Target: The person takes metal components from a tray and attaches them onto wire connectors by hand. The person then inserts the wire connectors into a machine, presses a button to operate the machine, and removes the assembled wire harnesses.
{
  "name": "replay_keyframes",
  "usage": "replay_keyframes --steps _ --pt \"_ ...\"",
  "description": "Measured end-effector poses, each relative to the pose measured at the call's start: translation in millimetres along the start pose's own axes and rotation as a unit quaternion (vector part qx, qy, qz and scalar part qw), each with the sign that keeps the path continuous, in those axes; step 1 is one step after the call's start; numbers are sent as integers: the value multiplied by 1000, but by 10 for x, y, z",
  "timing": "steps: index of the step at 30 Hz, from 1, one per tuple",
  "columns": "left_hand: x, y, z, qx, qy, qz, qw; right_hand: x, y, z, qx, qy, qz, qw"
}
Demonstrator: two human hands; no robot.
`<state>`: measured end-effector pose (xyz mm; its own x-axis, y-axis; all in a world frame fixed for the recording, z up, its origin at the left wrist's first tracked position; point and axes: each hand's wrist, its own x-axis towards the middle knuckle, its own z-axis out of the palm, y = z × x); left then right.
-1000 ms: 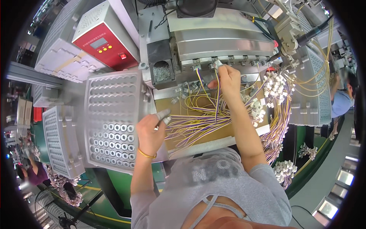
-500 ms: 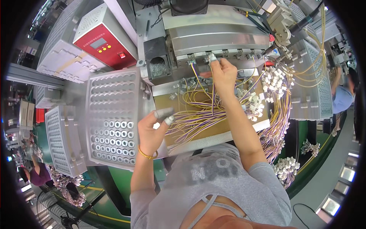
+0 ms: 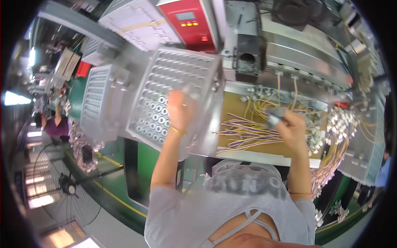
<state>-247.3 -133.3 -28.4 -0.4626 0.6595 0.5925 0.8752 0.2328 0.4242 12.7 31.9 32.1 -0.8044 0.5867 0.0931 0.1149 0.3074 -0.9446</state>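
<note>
Factory floor fills the frame: a green machine frame (image 3: 136,161) below, a standing fan (image 3: 66,186) at lower left, and a red-faced control box (image 3: 191,22) at the top. Across the centre runs a worktop with a brown board (image 3: 244,124) strewn with yellow and purple wires (image 3: 248,134).

At centre left, the left hand (image 3: 181,109) reaches over a grey perforated tray (image 3: 173,95) whose lower rows hold small ring-shaped parts (image 3: 153,120); the tray sits beside the board, probably to keep those parts within reach. Motion blur hides the fingers, so I cannot tell whether this grip is closed or holds anything.

At centre right, the right hand (image 3: 291,128) is over the board, its grip closed round a small grey piece (image 3: 273,118) held close above the wires; what that piece is stays unclear.

Bundles of white connectors (image 3: 343,124) hang at the right, partly cut off by the dark rim. Another person in purple (image 3: 56,126) stands far left, small and blurred.
</note>
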Motion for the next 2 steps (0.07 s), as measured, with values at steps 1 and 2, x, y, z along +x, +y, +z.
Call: replay_keyframes --steps 1,2 --pt "-126 -455 -51 165 -4 -57 985 -4 -13 -37 23 2 26 999" --pt "-202 -803 -129 316 44 -47 947 -8 -55 -60 44 6 54 998"
